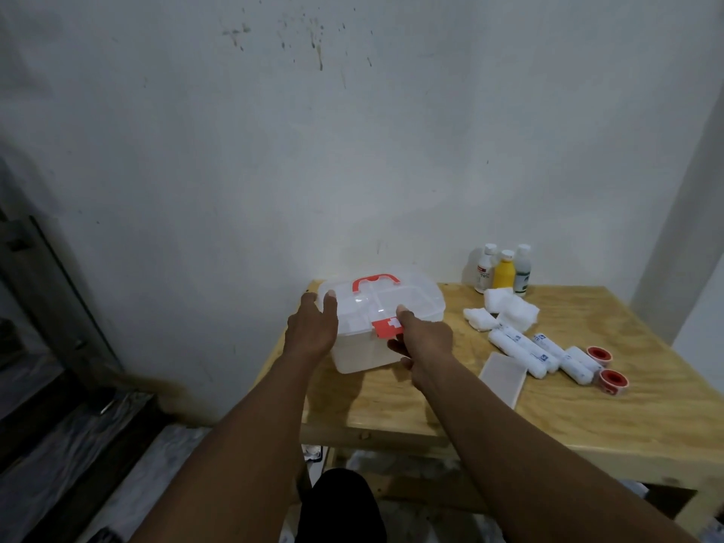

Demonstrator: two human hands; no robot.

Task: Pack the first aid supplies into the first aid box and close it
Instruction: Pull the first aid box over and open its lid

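Our flat left hand [313,327] braces the translucent white plastic first aid box [395,297] at the left end of the wooden desk [548,409] while our right hand [425,340] pinches its red latch [384,328], presumably to unclip it.

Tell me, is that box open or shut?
Shut: the lid lies flat on the first aid box. Whether the red latch is fastened, cannot tell.
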